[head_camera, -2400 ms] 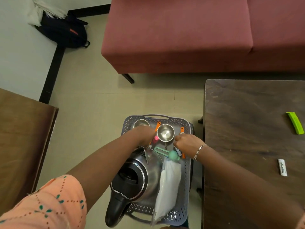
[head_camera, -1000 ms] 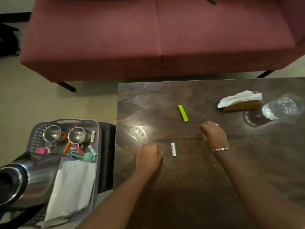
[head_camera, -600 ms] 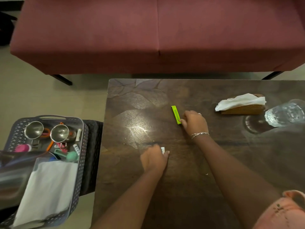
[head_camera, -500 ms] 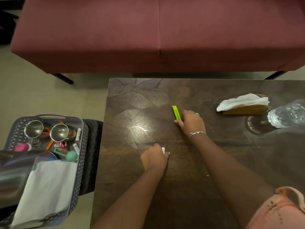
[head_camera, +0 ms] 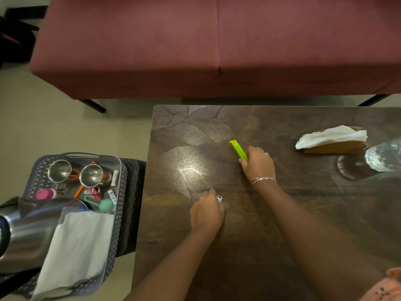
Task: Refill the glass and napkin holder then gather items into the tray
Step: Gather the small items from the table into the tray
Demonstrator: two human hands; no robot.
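The right hand [head_camera: 258, 164] is clamping its grip on the near end of the green clip [head_camera: 237, 148] on the worktop [head_camera: 249, 246]. The left hand [head_camera: 207, 211] is pinching a small white tube [head_camera: 219, 198] in its grip, with the tray [head_camera: 41, 172] sitting well to its left and the napkin holder [head_camera: 334, 146] right of the other grip.

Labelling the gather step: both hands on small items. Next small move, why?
Likely lift both and carry them to the tray: the left hand holds the white tube, the right hand grips the green clip, and the tray sits left of the table.
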